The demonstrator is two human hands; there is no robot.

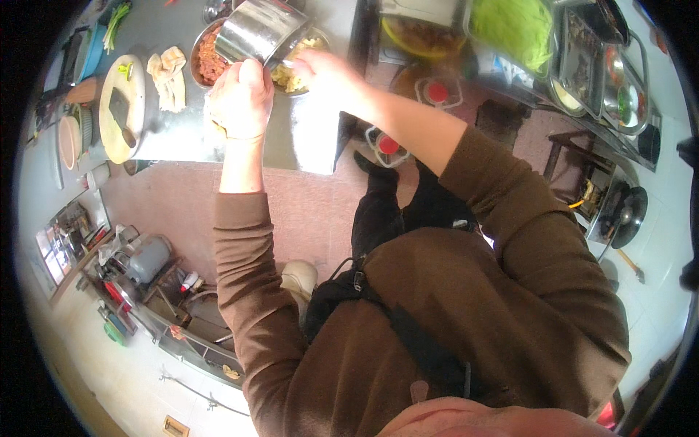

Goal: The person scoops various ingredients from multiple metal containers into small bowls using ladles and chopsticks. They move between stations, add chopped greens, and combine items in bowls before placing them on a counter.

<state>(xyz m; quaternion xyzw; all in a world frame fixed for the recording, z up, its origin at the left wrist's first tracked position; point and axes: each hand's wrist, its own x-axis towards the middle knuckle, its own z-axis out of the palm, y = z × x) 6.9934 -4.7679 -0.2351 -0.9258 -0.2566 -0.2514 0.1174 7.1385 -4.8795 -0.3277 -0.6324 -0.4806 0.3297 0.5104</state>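
My left hand [240,98] grips a shiny steel pot [258,30] and holds it tilted over a steel bowl of pale yellow food [295,73] on the steel table [306,138]. My right hand [320,67] reaches into that bowl, fingers on the food. Just left of it stands a second bowl with reddish minced meat [207,58]. Both forearms wear brown sleeves.
A round wooden cutting board with a cleaver [120,109] and a crumpled cloth [169,76] lie on the table's left part. Green shredded vegetables [517,25] and metal trays [604,80] fill a counter at right. A wok [630,211] sits lower right; red-lidded containers [386,144] stand under the table.
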